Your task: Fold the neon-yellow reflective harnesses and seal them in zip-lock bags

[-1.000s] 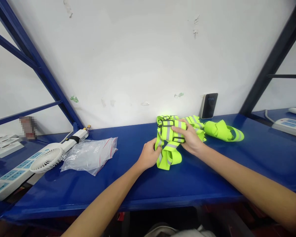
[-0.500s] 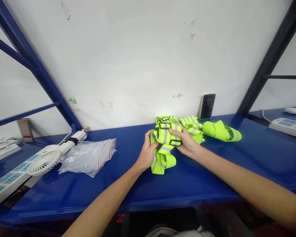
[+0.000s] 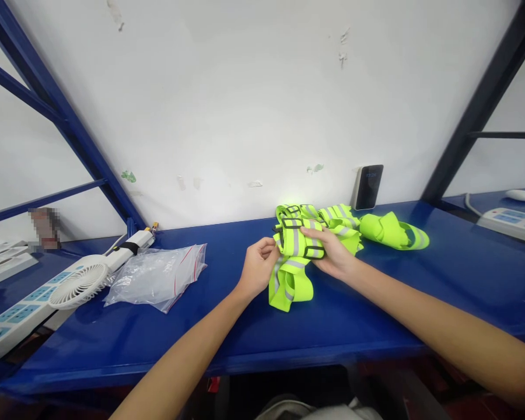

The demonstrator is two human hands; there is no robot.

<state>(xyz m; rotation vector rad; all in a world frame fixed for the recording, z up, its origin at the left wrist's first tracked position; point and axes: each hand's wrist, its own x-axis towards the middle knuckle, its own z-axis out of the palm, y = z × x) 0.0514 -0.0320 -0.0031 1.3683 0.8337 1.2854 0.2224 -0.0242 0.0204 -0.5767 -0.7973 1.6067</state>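
A bundle of fluorescent yellow reflective strap [image 3: 296, 240], with grey stripes and black buckles, is held above the blue table. My right hand [image 3: 332, 254] grips its right side, thumb on top and fingers underneath. At the bundle's left edge my left hand [image 3: 260, 265] is closed, fingers pinched against the strap; the exact bit between the fingertips is hidden. A loose yellow loop [image 3: 291, 286] hangs below the bundle. Right behind it lie more yellow reflective straps [image 3: 339, 216], partly covered by my right hand. A separate yellow roll [image 3: 391, 230] rests farther right.
Clear zip bags [image 3: 155, 277] lie on the blue table [image 3: 227, 344] to the left. Beside them are a white fan [image 3: 81, 286] and a long power strip [image 3: 30, 306]. A black phone-like device [image 3: 368, 186] leans on the wall. Blue rack posts [image 3: 76, 143] stand at the left.
My left hand has shifted from wrapping the bundle's left side to a pinch at its edge, with fingers curled. My right hand keeps its grip, and the bundle has barely moved.
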